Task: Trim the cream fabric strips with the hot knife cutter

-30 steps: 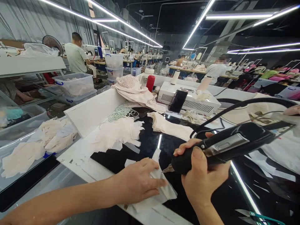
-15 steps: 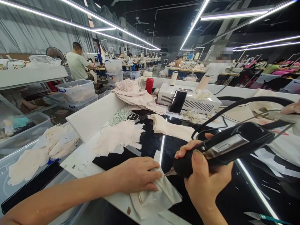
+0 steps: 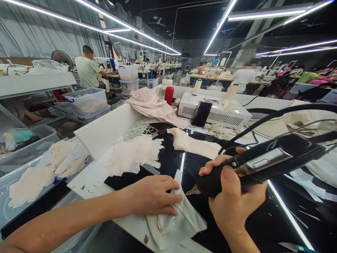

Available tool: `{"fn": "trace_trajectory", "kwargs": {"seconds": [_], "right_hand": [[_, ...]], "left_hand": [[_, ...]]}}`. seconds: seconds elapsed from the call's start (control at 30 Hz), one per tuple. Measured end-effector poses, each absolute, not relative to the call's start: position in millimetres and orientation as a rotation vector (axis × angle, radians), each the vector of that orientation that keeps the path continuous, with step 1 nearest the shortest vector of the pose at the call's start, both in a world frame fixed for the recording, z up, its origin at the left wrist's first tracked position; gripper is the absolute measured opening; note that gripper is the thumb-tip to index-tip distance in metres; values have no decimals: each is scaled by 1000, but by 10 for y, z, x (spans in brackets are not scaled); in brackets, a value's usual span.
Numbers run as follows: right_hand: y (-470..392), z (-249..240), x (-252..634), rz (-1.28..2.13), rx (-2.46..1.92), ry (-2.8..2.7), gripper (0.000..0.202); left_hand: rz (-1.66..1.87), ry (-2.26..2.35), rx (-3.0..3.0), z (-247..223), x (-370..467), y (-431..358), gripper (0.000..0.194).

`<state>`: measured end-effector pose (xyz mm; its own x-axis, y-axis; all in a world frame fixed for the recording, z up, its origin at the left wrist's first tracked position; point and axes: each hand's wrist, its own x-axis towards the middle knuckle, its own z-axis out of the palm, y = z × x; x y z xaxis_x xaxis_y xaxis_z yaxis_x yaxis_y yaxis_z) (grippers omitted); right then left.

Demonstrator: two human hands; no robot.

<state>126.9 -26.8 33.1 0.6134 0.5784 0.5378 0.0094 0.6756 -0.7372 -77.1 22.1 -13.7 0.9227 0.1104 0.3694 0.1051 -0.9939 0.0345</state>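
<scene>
My left hand [image 3: 160, 195] lies on a cream fabric piece [image 3: 181, 218], palm down with its fingers stretched out and slightly apart. Translucent sheet material covers part of that fabric, which rests across the black tabletop [image 3: 200, 225] and its white edge. My right hand [image 3: 234, 193] is wrapped round a black corded handheld tool [image 3: 263, 165] with a metal plate on its side, the thumb on top. Held tilted above the table, the tool has its rounded end toward the fabric. A small pale scrap [image 3: 193, 190] lies by that end; whether they touch, I cannot tell.
Cut fabric pieces [image 3: 134, 154] and a folded cream stack [image 3: 193, 142] lie beyond my hands. Green elastic loops [image 3: 137, 130], a phone [image 3: 202, 114] and a white vented box [image 3: 218, 109] are farther back. Scissors [image 3: 295, 247] lie front right. Plastic bins [image 3: 86, 98] stand left; co-workers sit beyond.
My right hand and the black tool have shifted slightly to the right. My left hand stays in place on the fabric.
</scene>
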Motion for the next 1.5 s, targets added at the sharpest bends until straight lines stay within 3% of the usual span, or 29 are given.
{"fn": "trace_trajectory", "kwargs": {"seconds": [1.1, 1.4, 1.5], "right_hand": [[-22, 321, 1210, 361, -765, -941, 42], [-264, 470, 1764, 295, -951, -1060, 37], [-442, 426, 2064, 188, -1181, -1168, 47]], "left_hand": [[633, 228, 2989, -153, -777, 199, 40], [698, 295, 2921, -132, -539, 211, 17], [678, 274, 2949, -216, -385, 197, 11]]}}
